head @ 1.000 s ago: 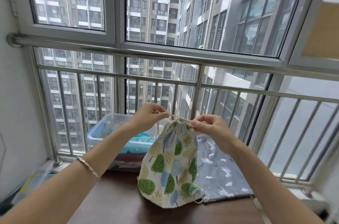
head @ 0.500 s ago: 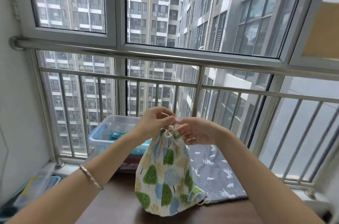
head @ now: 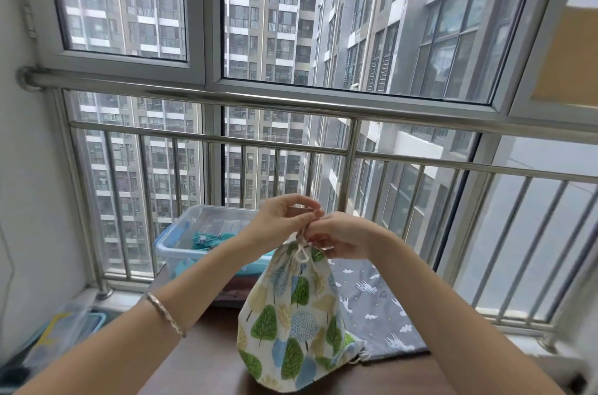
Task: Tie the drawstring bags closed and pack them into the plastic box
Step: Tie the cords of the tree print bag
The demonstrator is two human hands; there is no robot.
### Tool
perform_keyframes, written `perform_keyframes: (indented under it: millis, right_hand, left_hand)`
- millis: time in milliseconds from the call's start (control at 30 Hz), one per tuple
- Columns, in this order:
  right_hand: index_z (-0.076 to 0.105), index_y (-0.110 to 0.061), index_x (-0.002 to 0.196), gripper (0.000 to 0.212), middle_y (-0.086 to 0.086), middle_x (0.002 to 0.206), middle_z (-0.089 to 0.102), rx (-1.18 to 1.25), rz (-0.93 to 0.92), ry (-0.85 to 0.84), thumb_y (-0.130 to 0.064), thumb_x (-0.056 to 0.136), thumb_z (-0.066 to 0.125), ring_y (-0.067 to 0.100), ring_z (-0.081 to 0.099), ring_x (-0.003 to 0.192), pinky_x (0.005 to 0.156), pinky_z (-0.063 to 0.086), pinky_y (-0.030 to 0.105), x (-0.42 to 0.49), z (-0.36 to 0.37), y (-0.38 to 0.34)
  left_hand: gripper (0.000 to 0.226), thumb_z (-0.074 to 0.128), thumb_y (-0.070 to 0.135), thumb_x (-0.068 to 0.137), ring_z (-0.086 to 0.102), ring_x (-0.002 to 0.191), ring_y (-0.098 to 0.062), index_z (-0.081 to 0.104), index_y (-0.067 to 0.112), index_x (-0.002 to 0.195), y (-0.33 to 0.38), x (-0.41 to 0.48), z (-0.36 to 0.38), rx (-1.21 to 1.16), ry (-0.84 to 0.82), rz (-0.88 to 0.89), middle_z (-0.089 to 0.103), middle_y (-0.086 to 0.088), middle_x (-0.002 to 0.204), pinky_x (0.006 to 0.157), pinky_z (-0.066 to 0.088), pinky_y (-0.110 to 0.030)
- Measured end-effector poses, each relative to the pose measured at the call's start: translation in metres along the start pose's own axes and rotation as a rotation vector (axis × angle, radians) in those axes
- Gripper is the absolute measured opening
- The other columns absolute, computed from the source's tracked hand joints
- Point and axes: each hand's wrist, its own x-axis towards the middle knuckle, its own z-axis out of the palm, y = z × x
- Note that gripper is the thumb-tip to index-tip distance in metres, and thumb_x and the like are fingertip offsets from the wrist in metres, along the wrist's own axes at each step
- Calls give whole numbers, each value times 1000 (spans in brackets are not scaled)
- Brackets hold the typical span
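A tree-print drawstring bag (head: pixel 294 323) stands upright on the dark table (head: pixel 207 362), its neck gathered tight. My left hand (head: pixel 281 220) and my right hand (head: pixel 339 237) meet above the neck, each pinching the cream drawstring (head: pixel 302 254), which loops just below my fingers. Behind the left hand sits the clear plastic box (head: pixel 181 232) with teal fabric inside. A grey drawstring bag (head: pixel 372 307) with white prints lies flat to the right, behind the tree-print bag.
A steel railing (head: pixel 349 168) and window run right behind the table. A clear lid or container (head: pixel 64 333) lies on the floor at the lower left, beside the white wall (head: pixel 29 232).
My hands, pulling the drawstring apart a second ago, have come together above the bag's neck. The neck has closed tighter and a cord loop now shows below my fingers.
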Motion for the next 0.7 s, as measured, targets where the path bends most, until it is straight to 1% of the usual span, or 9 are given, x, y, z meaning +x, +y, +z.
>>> perform_keyframes:
  millis: [67,133,200,300,400,500,600,633,700]
  right_hand:
    - [65,-5,91,6,7,83,66,22,-51,7,-4,85,65,17,59,75,78,47,29,-4,1,-2]
    - [69,-3,90,8,9,82,67,23,-113,33,0,83,67,16,60,72,71,48,24,-8,2,-3]
    - [69,2,94,14,15,87,68,-18,-164,94,5,80,68,18,62,74,70,52,23,-12,4,-3]
    - [66,4,90,12,15,84,67,-131,-236,250,8,79,67,18,66,72,71,57,24,-15,10,-2]
    - [67,3,87,9,13,77,68,-276,-348,389,5,78,66,17,66,68,69,57,27,-16,15,2]
    - [72,-6,86,10,6,76,73,-503,-466,490,-7,76,68,17,70,70,70,58,32,-17,17,6]
    - [77,-13,75,11,-1,65,70,-634,-470,490,-17,79,67,6,61,57,56,51,24,-20,16,6]
    - [76,-15,70,14,-1,60,66,-618,-443,471,-20,79,68,7,55,53,53,46,22,-20,14,5]
    - [70,-13,59,20,6,59,56,-481,-342,430,-20,77,66,16,47,57,56,41,25,-18,12,4]
  left_hand:
    - [25,62,1,88,71,92,-16,64,5,113,-1,0,-3,58,-10,6,74,-7,100,76,56,-24]
    - [28,65,3,86,71,90,-19,64,6,114,-2,1,-7,96,6,-8,74,-7,99,76,58,-27]
    - [30,71,10,83,72,86,-23,63,11,113,-2,2,-11,139,24,-63,74,-9,96,75,59,-30]
    - [31,75,21,80,70,74,-16,61,11,106,-3,3,-14,239,41,-178,73,-10,90,67,57,-24]
    - [28,75,21,79,68,72,-12,63,6,100,0,4,-14,177,24,-308,72,-10,90,66,56,-21]
    - [23,74,18,80,66,70,-9,70,2,95,3,5,-16,89,-59,-392,71,-7,84,66,55,-19]
    - [25,74,21,79,62,68,-10,72,3,96,4,8,-18,130,-104,-405,70,-7,85,68,52,-20]
    - [26,74,22,79,62,70,-12,72,3,97,5,8,-19,147,-116,-402,70,-8,86,72,53,-22]
    - [23,73,21,81,60,71,-13,71,4,96,8,8,-18,202,-141,-375,70,-7,84,72,53,-24]
